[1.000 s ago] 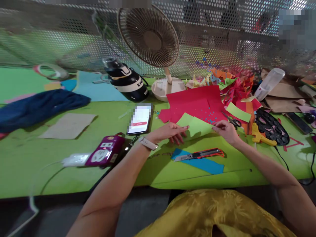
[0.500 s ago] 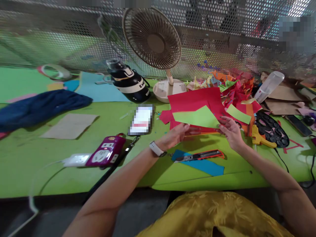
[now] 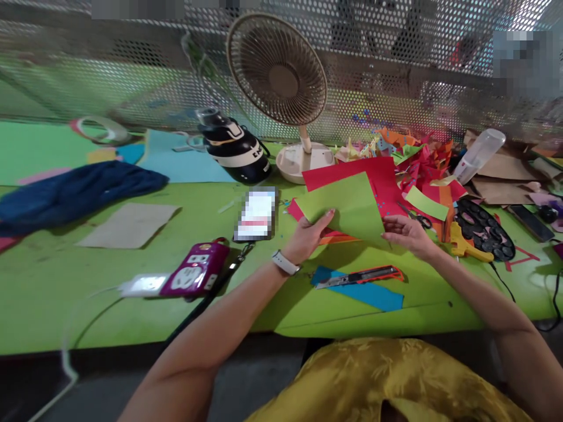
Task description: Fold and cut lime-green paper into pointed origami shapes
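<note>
A folded-looking light green sheet of paper (image 3: 347,202) is held up over the red paper (image 3: 382,170). My left hand (image 3: 310,239) grips its lower left edge, thumb on the front and fingers hidden behind. At the sheet's right edge, my right hand (image 3: 409,234) pinches the border between thumb and fingertips. Scissors (image 3: 423,221) lie just beyond my right hand, partly covered. Below the sheet, a utility knife (image 3: 358,276) with an orange-edged handle rests on a blue paper strip (image 3: 382,299). A smaller green strip (image 3: 426,203) lies to the right.
A fan (image 3: 303,158), a black bottle (image 3: 237,155) and a phone (image 3: 256,214) stand or lie behind and left. Nearer is a purple power strip (image 3: 196,269) with a cable. Paper scraps (image 3: 422,158), a yellow glue gun (image 3: 470,249) and a black palette-like tray (image 3: 488,231) are right.
The green sheet has been tilted up, showing more of its face. My left thumb now lies over its front, and my right hand has shifted slightly lower along the edge.
</note>
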